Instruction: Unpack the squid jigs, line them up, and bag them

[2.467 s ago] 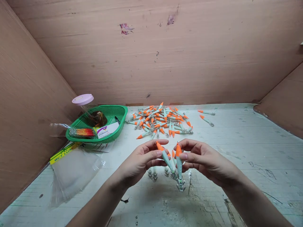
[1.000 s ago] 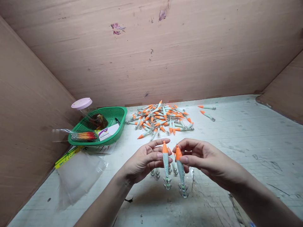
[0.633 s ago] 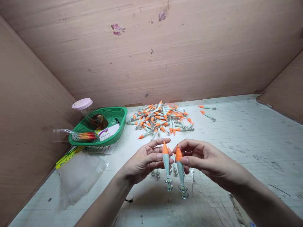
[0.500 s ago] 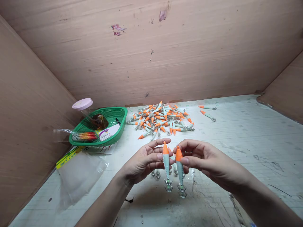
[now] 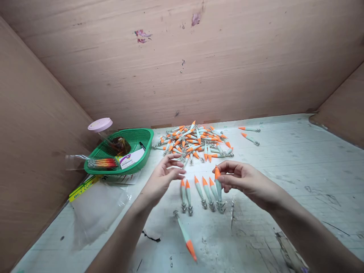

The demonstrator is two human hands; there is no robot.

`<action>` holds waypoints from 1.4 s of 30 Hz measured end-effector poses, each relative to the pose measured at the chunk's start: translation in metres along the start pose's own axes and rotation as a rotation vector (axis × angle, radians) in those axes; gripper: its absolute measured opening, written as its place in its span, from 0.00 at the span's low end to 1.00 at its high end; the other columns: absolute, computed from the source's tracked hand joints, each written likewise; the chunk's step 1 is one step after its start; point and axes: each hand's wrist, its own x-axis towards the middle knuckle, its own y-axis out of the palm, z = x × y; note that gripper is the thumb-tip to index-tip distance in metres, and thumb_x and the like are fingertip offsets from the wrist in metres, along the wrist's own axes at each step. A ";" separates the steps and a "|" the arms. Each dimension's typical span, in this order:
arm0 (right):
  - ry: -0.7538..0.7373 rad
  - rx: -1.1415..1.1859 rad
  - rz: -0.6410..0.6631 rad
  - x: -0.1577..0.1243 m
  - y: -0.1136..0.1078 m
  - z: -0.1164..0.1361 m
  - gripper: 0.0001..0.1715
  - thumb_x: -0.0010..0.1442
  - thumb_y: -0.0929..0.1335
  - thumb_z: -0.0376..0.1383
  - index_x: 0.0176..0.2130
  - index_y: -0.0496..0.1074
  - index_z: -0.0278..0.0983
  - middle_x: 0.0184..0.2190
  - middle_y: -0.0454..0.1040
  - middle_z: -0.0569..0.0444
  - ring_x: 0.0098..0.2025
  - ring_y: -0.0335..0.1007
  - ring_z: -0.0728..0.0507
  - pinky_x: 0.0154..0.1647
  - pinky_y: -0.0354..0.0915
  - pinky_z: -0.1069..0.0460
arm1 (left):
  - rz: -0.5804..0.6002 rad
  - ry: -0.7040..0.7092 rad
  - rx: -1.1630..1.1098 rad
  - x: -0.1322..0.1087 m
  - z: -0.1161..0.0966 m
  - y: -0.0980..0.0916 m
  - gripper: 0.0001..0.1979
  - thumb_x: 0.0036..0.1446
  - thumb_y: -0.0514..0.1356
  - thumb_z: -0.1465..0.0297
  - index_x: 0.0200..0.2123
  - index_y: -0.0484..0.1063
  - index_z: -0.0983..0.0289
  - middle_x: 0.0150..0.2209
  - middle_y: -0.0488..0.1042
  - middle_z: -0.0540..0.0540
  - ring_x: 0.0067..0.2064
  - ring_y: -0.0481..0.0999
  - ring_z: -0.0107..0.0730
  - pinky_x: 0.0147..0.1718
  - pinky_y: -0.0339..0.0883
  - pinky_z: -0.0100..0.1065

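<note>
My right hand pinches the orange tip of a pale green lure, whose hooked end rests at the right end of a row of lures laid side by side on the table. Empty, with fingers loosely apart, my left hand hovers between that row and the big pile of orange-tipped lures at the back. One lure lies alone, slanted, nearer to me.
A green basket at the left holds a pink-lidded jar, a card and a packet of red lures. Clear plastic bags lie in front of it. Two stray lures lie at the back right. Wooden walls enclose the white table.
My left hand let go of its lure, which now lies slanted near me, and moved up toward the pile. My right hand lowered its lure to the end of the row.
</note>
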 end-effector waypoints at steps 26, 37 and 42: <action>-0.303 -1.383 -0.363 0.066 -0.052 -0.035 0.08 0.57 0.64 0.29 0.31 0.72 0.37 0.35 0.74 0.48 0.40 0.68 0.40 0.33 0.60 0.50 | -0.145 -0.125 0.761 -0.024 0.028 -0.041 0.11 0.47 0.59 0.68 0.35 0.61 0.61 0.24 0.69 0.46 0.24 0.69 0.29 0.23 0.60 0.28; -0.954 -1.698 0.039 0.115 -0.043 -0.038 0.14 0.57 0.63 0.22 0.26 0.71 0.35 0.29 0.72 0.47 0.34 0.60 0.42 0.33 0.52 0.49 | -0.257 0.150 1.013 0.056 0.047 -0.038 0.11 0.47 0.60 0.76 0.37 0.69 0.63 0.41 0.70 0.56 0.44 0.70 0.39 0.43 0.60 0.36; -1.101 -1.598 0.075 0.120 -0.051 -0.032 0.15 0.58 0.60 0.23 0.28 0.69 0.36 0.30 0.72 0.48 0.31 0.60 0.43 0.31 0.53 0.49 | -0.263 0.122 0.882 0.084 0.050 -0.038 0.06 0.43 0.61 0.78 0.24 0.69 0.63 0.30 0.70 0.53 0.41 0.69 0.41 0.42 0.60 0.37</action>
